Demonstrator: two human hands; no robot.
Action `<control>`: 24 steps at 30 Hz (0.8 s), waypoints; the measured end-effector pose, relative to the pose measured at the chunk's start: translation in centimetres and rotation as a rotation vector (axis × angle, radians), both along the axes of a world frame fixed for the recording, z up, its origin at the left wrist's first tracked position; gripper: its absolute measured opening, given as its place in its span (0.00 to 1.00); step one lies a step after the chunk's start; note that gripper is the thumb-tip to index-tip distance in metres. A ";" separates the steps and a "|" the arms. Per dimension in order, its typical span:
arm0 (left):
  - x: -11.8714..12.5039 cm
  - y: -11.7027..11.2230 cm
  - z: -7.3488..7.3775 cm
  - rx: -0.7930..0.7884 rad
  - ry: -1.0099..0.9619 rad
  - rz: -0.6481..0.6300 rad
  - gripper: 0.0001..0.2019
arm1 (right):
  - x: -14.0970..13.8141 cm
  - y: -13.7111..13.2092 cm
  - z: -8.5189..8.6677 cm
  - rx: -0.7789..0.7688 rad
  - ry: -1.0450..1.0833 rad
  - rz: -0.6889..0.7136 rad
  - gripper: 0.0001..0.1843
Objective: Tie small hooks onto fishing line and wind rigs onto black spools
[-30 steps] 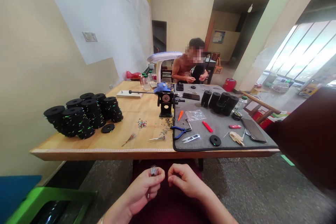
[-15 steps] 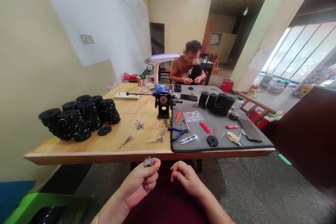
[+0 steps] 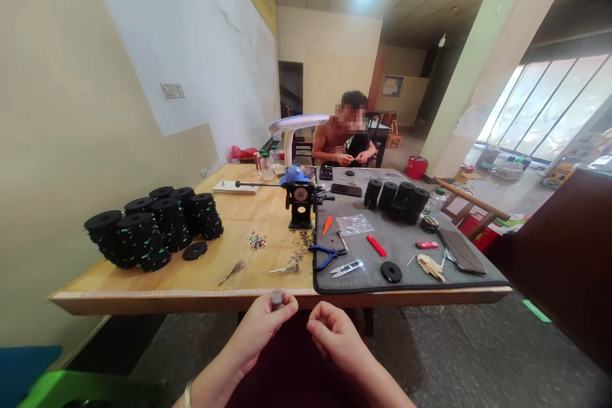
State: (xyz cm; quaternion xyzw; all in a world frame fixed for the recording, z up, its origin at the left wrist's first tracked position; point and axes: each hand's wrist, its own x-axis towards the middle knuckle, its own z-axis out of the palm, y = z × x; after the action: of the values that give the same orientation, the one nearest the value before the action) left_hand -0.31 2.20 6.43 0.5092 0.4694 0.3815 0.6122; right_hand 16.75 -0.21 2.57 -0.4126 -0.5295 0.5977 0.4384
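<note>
My left hand (image 3: 264,326) is just off the table's front edge, pinching a small bundle of thin greyish strands (image 3: 277,297) whose tips fan out above the thumb. Close by on the right, my right hand (image 3: 336,333) has its fingers curled with thumb and forefinger together; whatever may be between them is too small to make out. The hands are apart. On the wood beyond them lie two similar bundles, a brownish one (image 3: 233,272) and a pale-stemmed one (image 3: 285,269). A scatter of small coloured pieces (image 3: 257,241) is behind these.
Stacked black foam spools (image 3: 167,223) stand left, more (image 3: 399,199) right. A black crank device (image 3: 301,204) and lamp (image 3: 296,122) occupy the middle. Blue-handled pliers (image 3: 327,256), thread snips (image 3: 347,268) and a red tool (image 3: 376,246) lie on the grey mat (image 3: 363,287). Another person (image 3: 349,134) sits opposite.
The view has tilted up slightly, so the table sits lower in the picture. My right hand has come a little nearer the left, which still pinches the bundle.
</note>
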 end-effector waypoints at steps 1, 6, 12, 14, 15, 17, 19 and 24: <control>-0.2 0.4 -0.2 0.049 0.036 0.009 0.15 | -0.1 0.0 -0.2 -0.012 0.001 -0.022 0.16; -2.6 3.3 -1.9 0.309 0.334 0.143 0.11 | -0.4 0.0 -0.9 -0.117 0.108 -0.111 0.18; -5.1 6.8 -3.0 0.495 0.818 0.259 0.06 | -0.8 -0.1 -1.0 -0.216 0.237 -0.206 0.21; -5.1 7.1 -2.8 0.509 0.857 0.285 0.11 | -0.8 -0.1 -0.9 -0.227 0.268 -0.214 0.22; -5.0 7.1 -2.6 0.536 0.880 0.304 0.12 | -0.9 -0.1 -0.9 -0.229 0.280 -0.218 0.22; -4.5 6.7 -2.1 0.628 0.898 0.345 0.14 | -0.9 -0.1 -0.8 -0.225 0.295 -0.225 0.22; -3.7 5.7 -1.6 0.698 0.811 0.358 0.12 | -0.8 -0.1 -0.9 -0.214 0.306 -0.229 0.22; -0.1 1.6 -1.4 0.275 0.172 0.075 0.12 | -1.2 -0.2 -1.7 -0.170 0.305 -0.225 0.22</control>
State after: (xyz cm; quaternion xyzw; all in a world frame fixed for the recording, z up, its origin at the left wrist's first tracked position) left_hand -0.43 3.80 4.98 0.6010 0.4823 0.4199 0.4795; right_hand 15.57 -0.38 0.90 -0.4096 -0.3550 0.6430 0.5410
